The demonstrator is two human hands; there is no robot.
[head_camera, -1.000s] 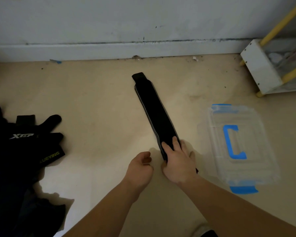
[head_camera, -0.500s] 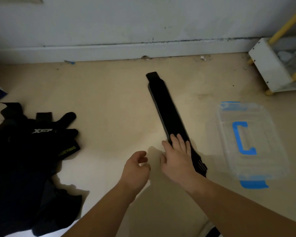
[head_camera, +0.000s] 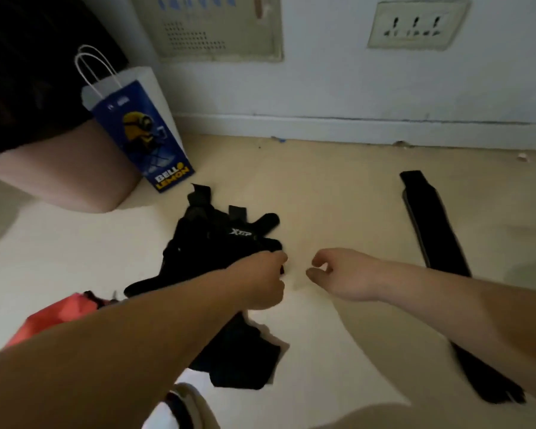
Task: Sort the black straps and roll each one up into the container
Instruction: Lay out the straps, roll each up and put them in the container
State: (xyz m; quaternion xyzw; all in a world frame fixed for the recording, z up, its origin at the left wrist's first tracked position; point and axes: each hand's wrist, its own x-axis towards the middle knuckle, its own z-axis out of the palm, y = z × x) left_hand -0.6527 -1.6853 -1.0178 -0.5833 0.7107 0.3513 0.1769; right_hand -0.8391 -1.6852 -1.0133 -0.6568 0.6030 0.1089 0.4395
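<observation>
Beside the strap pile [head_camera: 217, 252], the left hand [head_camera: 260, 283] seems to pinch its edge; the right hand [head_camera: 341, 274] hovers half-curled, empty. A flat strap [head_camera: 437, 239] lies farther right; a paper bag [head_camera: 140, 128] stands behind.

A heap of straps [head_camera: 220, 258] is lying on the floor [head_camera: 338, 205] at the frame's centre, with the left hand [head_camera: 260, 281] resting at its right edge. The right hand [head_camera: 344, 274] is hovering just right of that, apart from the heap. Further right a long strap [head_camera: 440, 243] is stretching flat from upper right toward lower right — the right forearm is crossing over it. A bag [head_camera: 136, 125] is standing at upper left, behind the heap, near the wall [head_camera: 338, 88].
</observation>
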